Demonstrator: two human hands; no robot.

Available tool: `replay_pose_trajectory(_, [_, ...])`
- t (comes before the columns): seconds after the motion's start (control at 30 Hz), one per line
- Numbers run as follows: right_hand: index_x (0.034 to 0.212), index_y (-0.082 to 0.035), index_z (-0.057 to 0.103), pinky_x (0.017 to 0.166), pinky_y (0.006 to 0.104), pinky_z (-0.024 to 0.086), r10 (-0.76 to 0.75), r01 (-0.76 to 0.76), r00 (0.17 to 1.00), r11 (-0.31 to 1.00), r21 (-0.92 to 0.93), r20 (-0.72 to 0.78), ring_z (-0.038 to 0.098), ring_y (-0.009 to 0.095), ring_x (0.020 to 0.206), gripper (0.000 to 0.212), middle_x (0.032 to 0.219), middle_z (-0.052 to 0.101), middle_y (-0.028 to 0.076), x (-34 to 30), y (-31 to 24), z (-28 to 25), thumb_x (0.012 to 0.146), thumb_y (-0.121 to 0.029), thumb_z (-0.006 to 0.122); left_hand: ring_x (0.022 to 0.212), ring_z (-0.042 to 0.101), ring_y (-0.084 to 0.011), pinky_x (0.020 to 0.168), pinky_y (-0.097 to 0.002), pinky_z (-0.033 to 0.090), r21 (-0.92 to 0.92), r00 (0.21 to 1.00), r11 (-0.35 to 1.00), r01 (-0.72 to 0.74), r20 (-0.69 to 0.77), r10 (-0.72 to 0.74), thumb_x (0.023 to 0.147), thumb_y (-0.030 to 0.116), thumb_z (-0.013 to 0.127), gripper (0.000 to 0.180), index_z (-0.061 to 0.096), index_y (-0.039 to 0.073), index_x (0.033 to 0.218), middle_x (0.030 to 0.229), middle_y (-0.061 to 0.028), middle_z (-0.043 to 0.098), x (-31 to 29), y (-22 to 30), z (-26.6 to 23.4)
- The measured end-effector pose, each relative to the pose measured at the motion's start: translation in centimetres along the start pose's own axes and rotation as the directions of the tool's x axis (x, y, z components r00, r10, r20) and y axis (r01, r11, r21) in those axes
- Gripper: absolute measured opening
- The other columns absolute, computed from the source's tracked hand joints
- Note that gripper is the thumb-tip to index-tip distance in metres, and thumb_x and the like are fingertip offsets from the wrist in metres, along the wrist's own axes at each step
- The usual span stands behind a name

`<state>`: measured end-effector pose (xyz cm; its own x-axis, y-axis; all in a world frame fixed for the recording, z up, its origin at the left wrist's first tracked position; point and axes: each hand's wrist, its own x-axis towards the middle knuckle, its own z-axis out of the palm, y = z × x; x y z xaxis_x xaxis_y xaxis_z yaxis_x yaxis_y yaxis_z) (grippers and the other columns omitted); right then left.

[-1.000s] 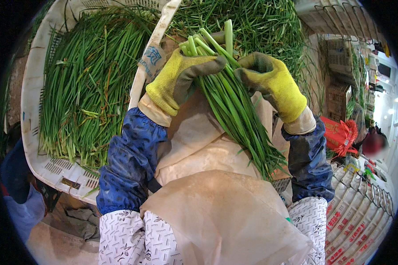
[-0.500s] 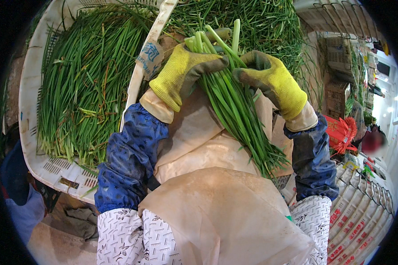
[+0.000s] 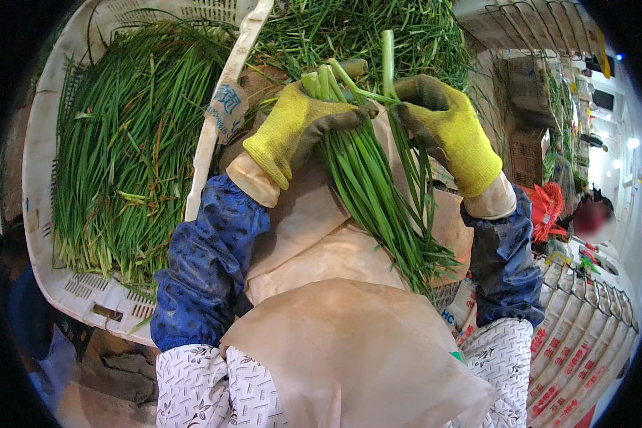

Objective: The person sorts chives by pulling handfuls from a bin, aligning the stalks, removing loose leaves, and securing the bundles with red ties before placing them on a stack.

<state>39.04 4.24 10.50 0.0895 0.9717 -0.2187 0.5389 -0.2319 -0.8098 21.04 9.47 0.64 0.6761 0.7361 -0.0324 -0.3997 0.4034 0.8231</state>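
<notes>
A bunch of garlic chives (image 3: 366,182) hangs before my apron, its pale stem ends up and its leaves slanting down to the right. Around its upper part my left hand (image 3: 296,125), in a yellow glove with dark grip patches, is closed. Beside it my right hand (image 3: 451,132), gloved alike, pinches a few chive stalks (image 3: 388,64) drawn away from the bunch's right side. One bent stem bridges from the bunch to my right hand. Lower down, the leaves of both parts come together. The right fingertips are partly hidden by the stalks.
A white plastic crate (image 3: 39,235) full of chives (image 3: 121,164) stands on my left. More loose greens (image 3: 364,28) are heaped beyond my hands. To the right are a red plastic bag (image 3: 546,210) and a stack of printed white crates or bags (image 3: 571,349).
My right hand has shifted slightly right, drawing a few stalks apart from the bunch, and a gap has opened. My left hand keeps its hold in nearly the same place.
</notes>
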Motion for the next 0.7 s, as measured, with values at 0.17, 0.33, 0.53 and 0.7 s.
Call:
replay_pose_trajectory(0.17, [0.123,-0.004,0.059,0.058,0.0214,0.045,0.016,-0.016,1.000,0.999,-0.036,-0.010,0.053,0.005,0.066,0.039,0.086,0.063,0.000,-0.9,0.4,0.7,0.086,-0.014,0.067,0.098,0.063,-0.0145,0.086,-0.0281,0.052,-0.199,0.975,0.979,0.053,0.220,-0.008,0.079,0.014,0.076,0.070,0.043,0.000,0.138,0.113,-0.0069,0.065,0.8,1.2,1.4])
replay_pose_trajectory(0.33, [0.132,-0.004,0.054,0.059,0.0166,0.044,0.310,-0.303,0.933,0.951,-0.065,0.181,0.051,0.002,0.067,0.045,0.088,0.061,-0.002,-1.5,-1.5,-0.1,0.088,-0.009,0.062,0.093,0.064,-0.0140,0.082,-0.0281,0.053,-0.084,0.977,0.982,0.170,0.147,-0.157,0.075,0.009,0.078,0.057,0.055,0.001,0.127,0.108,-0.0068,0.067,1.9,-0.4,1.2])
replay_pose_trajectory(0.53, [0.124,-0.003,0.060,0.065,0.0183,0.044,0.304,-0.295,0.933,0.953,-0.072,0.192,0.051,0.004,0.072,0.035,0.089,0.062,-0.002,-1.2,-2.0,-3.3,0.090,-0.004,0.058,0.083,0.065,-0.0131,0.074,-0.0282,0.054,-0.033,0.989,0.990,0.140,0.059,-0.138,0.072,0.008,0.078,0.047,0.062,0.001,0.116,0.098,-0.0053,0.069,1.9,-1.2,1.6])
replay_pose_trajectory(0.7, [0.108,-0.007,0.069,0.068,0.0264,0.050,-0.113,0.093,0.993,0.923,-0.374,-0.034,0.062,0.012,0.075,0.024,0.088,0.070,0.007,0.8,-1.7,-7.8,0.085,-0.009,0.063,0.080,0.064,-0.0126,0.074,-0.0285,0.053,-0.051,0.982,0.981,0.186,0.033,-0.184,0.071,0.012,0.079,0.060,0.055,0.002,0.126,0.095,-0.0036,0.068,1.5,-0.9,1.3])
